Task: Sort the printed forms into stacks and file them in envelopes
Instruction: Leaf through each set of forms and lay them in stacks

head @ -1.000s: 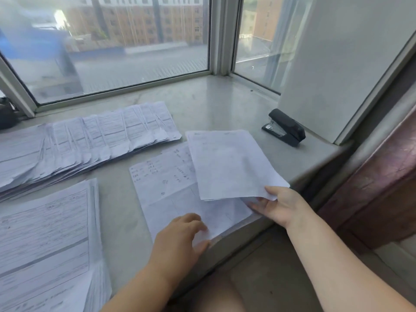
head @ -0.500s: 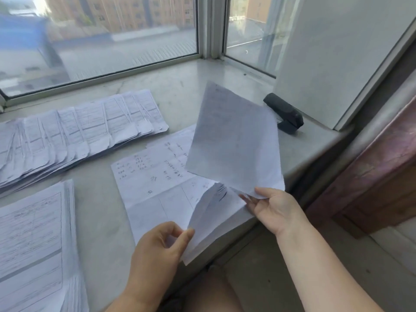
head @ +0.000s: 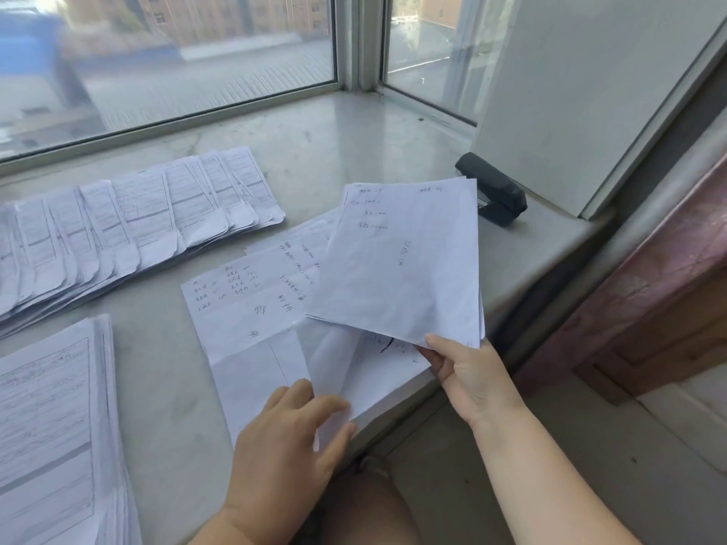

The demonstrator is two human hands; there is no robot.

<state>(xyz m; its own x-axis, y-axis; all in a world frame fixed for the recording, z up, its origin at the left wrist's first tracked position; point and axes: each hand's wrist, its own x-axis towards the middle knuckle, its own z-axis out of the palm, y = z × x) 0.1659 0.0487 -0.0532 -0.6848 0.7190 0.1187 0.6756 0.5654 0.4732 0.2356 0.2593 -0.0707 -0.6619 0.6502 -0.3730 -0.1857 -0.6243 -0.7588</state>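
My right hand [head: 468, 373] pinches the lower corner of a few white sheets with handwriting [head: 405, 265], held lifted and tilted over the sill. Under them lies a flat pile of handwritten sheets [head: 244, 308] on the stone windowsill [head: 334, 143]. My left hand [head: 291, 438] pinches the near edge of a loose sheet [head: 338, 371] of that pile between thumb and fingers. A fanned row of printed forms [head: 130, 226] lies at the left, and a squared stack of printed forms [head: 51, 430] sits at the near left.
A black stapler [head: 493, 194] sits on the sill at the right, partly behind the lifted sheets. A white panel [head: 590, 92] leans against the window frame. The sill's front edge runs diagonally under my hands; a reddish wooden cabinet [head: 649, 308] stands at the right.
The sheets in my right hand rose off the pile, then tilted back down lower. My left hand went from lying flat on the pile to pinching a sheet's edge.
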